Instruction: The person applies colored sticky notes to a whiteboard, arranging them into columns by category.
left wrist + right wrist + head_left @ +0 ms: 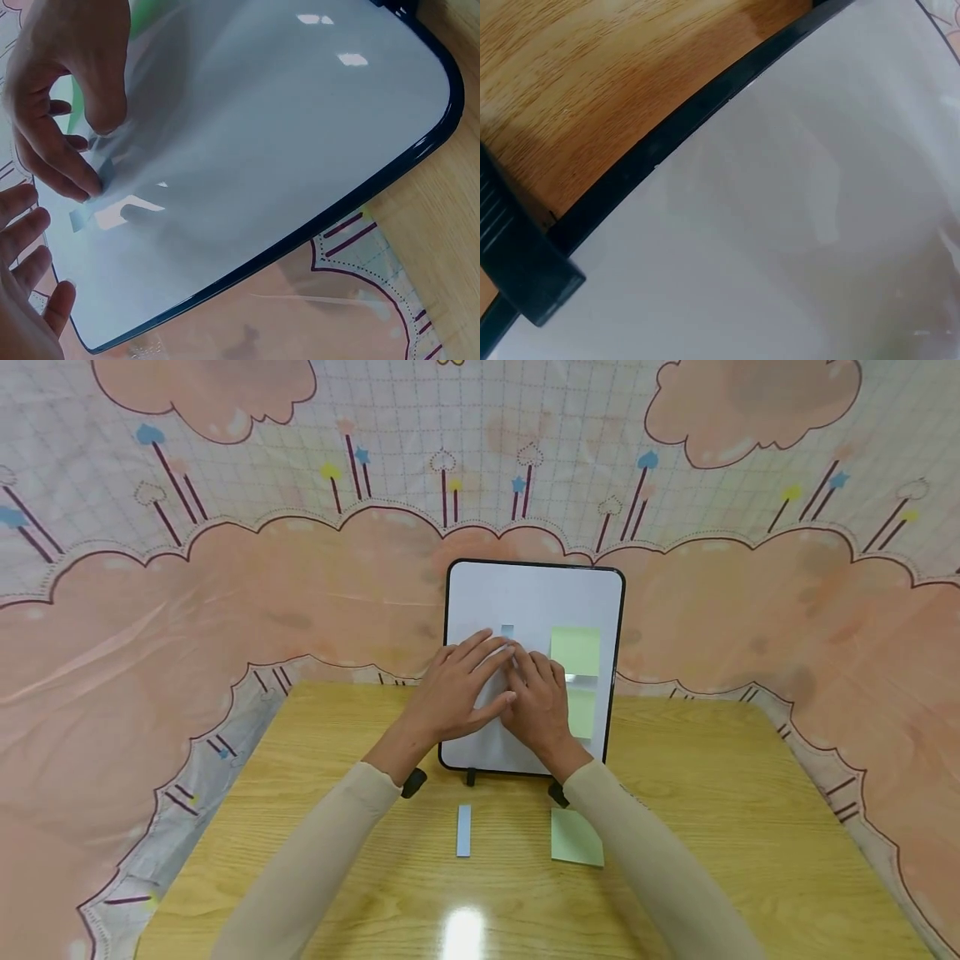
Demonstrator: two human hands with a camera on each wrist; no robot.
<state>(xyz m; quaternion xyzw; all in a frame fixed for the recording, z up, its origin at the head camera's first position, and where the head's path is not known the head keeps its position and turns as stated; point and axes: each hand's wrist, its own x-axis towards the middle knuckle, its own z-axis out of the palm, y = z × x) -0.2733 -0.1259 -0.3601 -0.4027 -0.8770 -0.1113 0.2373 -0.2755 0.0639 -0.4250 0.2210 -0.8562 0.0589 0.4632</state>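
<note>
Wooden tabletop (712, 777) bears a whiteboard (480, 593), hands (456, 692) apparently touching its bluish strip (507, 631)

Table (750, 793) under whiteboard (480, 597), 1 strip (463, 831), 1 note (576, 837)

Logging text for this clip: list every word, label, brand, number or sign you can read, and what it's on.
None can be read.
Beige right sleeve: small dark marking near the cuff, too small to read.
White black-framed rectangular board and pale green square paper notes: no writing visible.
</note>
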